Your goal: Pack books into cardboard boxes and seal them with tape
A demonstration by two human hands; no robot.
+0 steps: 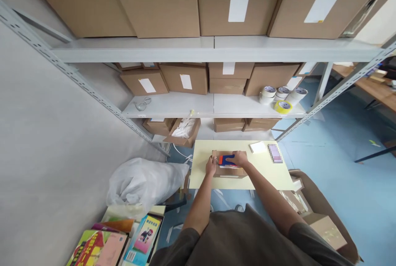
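A closed cardboard box (230, 173) lies on the pale yellow table in front of me. My right hand (239, 158) is wrapped around a blue and orange tape dispenser (225, 160), which rests on or just over the box top. Under the dispenser shows a roll with white and pink colouring, partly covered. My left hand (211, 165) grips the box at its left end, with the fingers bent over the edge; the fingertips are too small to make out clearly.
On the table (202, 183) are a white pad (258, 147) and a blurred purple item (275, 153). Ahead stands a metal shelf (185, 55) with cartons and tape rolls (282, 107). A white plastic bag (139, 183) and books (145, 237) lie left, an open carton (328, 200) right.
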